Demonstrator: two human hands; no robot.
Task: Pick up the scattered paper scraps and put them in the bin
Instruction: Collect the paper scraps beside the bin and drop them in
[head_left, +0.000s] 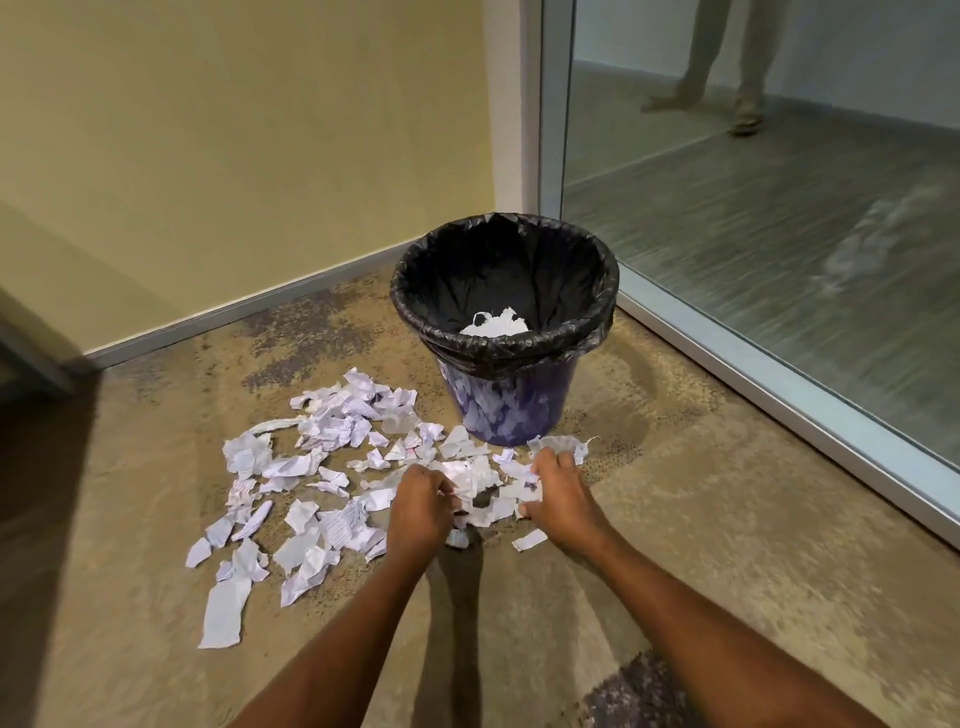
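Both hands are down among the paper scraps (322, 467) strewn on the floor (675, 545) in front of the bin (506, 332): the left hand (418, 512) and the right hand (558, 499) each curl round a clump of torn paper. Best to rake the clumps together, squeeze them firmly, then lift straight over the black liner (415, 291), where some paper already lies
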